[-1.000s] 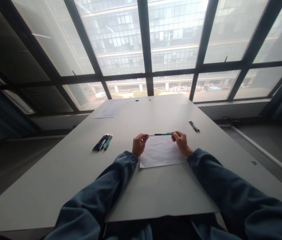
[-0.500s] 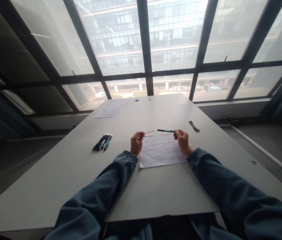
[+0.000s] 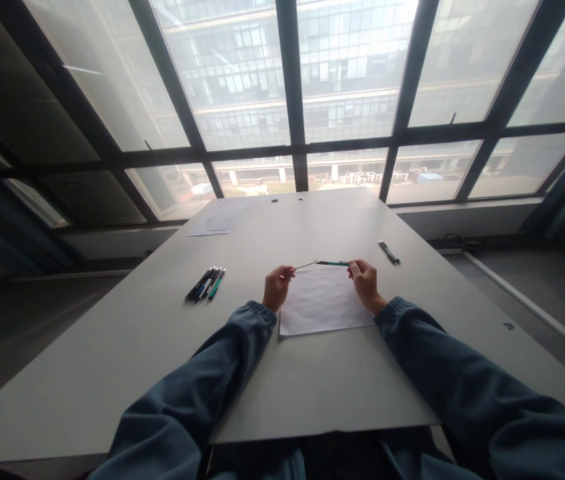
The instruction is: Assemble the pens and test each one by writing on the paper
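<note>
Between the fingertips of my left hand [image 3: 277, 287] is a thin dark pen refill [image 3: 306, 265], pointing right. My right hand [image 3: 365, 283] pinches a black and green pen [image 3: 335, 263], its end toward the left. The refill's tip is at the pen's left end; whether it touches or has entered is too small to tell. Both are held above the far edge of a white paper sheet [image 3: 325, 308], which lies on the table in front of me.
Several pens [image 3: 205, 285] lie in a group on the white table [image 3: 307, 387] to the left. More pens [image 3: 389, 252] lie to the right. Other papers [image 3: 212, 223] are at the far left, before the windows [image 3: 347, 73]. A small dark piece [image 3: 508, 326] sits near the right edge.
My left hand has moved slightly right with the refill, closing the gap to the pen. My right hand has barely moved.
</note>
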Action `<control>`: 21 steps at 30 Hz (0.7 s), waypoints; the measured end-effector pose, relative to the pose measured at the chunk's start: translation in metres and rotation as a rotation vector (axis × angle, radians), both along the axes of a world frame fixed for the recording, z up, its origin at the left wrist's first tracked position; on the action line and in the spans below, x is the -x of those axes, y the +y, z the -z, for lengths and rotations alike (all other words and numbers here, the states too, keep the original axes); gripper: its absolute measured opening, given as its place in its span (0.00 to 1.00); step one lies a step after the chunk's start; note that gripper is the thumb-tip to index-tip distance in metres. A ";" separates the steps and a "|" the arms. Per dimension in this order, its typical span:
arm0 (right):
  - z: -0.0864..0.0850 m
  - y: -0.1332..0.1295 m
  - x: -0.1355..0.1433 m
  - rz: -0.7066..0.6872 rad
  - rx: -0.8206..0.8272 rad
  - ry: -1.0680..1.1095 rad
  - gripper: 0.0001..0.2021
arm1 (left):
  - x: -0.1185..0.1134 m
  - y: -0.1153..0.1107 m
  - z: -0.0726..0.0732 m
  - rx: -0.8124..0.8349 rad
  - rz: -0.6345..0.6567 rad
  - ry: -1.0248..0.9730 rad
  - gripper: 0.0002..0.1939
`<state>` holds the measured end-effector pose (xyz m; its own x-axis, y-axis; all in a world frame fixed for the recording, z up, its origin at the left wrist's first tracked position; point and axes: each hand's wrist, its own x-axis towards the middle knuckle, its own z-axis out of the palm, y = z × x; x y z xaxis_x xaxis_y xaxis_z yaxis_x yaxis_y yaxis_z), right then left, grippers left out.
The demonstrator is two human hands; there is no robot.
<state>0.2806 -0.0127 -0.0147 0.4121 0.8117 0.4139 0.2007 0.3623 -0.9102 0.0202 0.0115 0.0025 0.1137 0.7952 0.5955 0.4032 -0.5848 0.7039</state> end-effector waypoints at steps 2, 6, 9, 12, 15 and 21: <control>0.000 0.000 0.001 0.003 0.008 -0.043 0.16 | -0.001 -0.002 -0.001 -0.006 0.040 0.040 0.17; 0.003 0.002 0.001 -0.016 0.034 -0.087 0.16 | -0.004 -0.004 0.000 -0.008 0.109 0.111 0.17; 0.005 0.004 0.001 -0.039 0.039 -0.114 0.16 | -0.005 -0.004 0.002 0.019 0.160 0.153 0.18; 0.006 0.004 0.001 -0.053 0.029 -0.148 0.16 | -0.006 -0.003 0.005 0.039 0.240 0.226 0.18; 0.006 0.004 0.001 -0.058 0.026 -0.173 0.16 | -0.006 -0.004 0.006 0.050 0.318 0.290 0.17; 0.007 0.005 0.001 -0.059 0.055 -0.187 0.15 | -0.006 -0.005 0.005 0.090 0.382 0.362 0.17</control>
<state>0.2793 -0.0074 -0.0222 0.2834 0.8556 0.4331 0.3483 0.3290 -0.8778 0.0264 0.0063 -0.0029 0.5906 0.7032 0.3959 0.4002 -0.6813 0.6130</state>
